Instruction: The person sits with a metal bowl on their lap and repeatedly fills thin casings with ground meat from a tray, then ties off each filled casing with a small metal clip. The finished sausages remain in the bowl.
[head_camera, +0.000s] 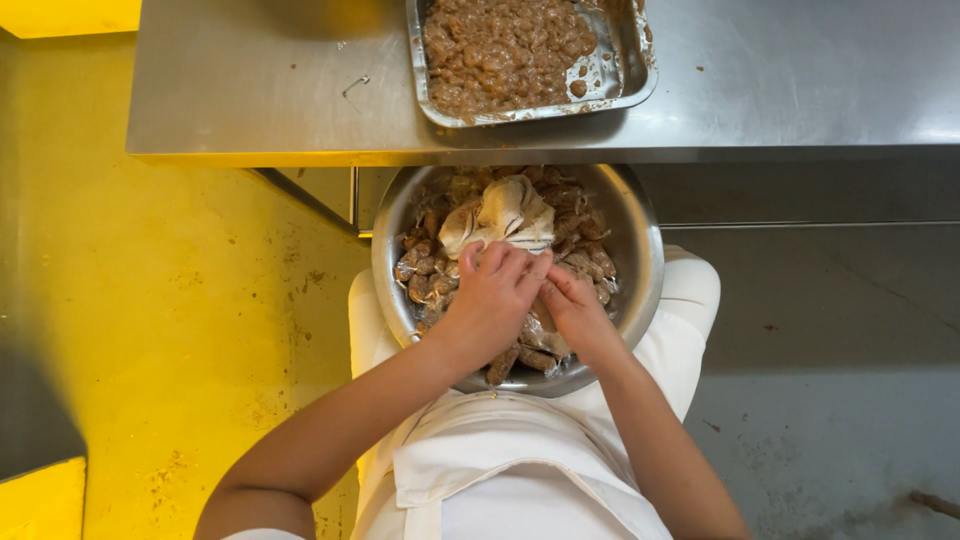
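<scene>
A round steel bowl (640, 250) rests on my lap, full of several small brown wrapped pieces (580, 255). A crumpled pale wrapper bundle (505, 212) lies on top of them near the far side. My left hand (490, 300) reaches into the bowl with its fingers curled around a small piece I cannot make out. My right hand (575, 308) sits right beside it, fingertips pinching the same spot. Both hands touch at the bowl's middle.
A steel table (270, 90) stands ahead, carrying a rectangular metal tray (628, 75) of brown lumpy paste. My white apron (520, 470) covers my knees. Yellow floor (180, 330) lies to the left, grey floor (830, 400) to the right.
</scene>
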